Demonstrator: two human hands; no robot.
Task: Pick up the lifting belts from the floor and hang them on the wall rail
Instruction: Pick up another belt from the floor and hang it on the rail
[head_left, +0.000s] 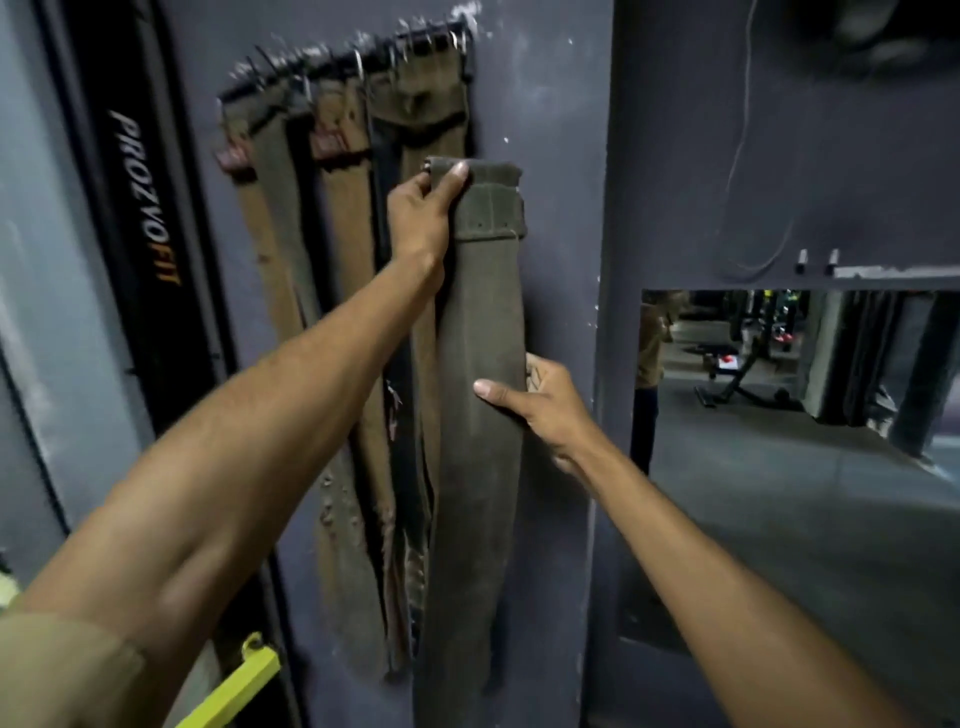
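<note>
Upper left, worn tan belts (337, 260) hang from the black wall rail (343, 57). Mid-frame, left hand (423, 213) is clamped on the top end of a wide, stiff olive belt (480, 415), suede-looking with stitching. Right hand (540, 405) pinches its right edge lower down.

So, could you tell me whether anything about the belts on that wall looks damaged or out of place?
Yes: the brown hanging belts look badly worn, with ragged, fraying edges along their lower halves. The green belt is not on the rail yet; the left hand holds its top end and the right hand its middle.
</note>
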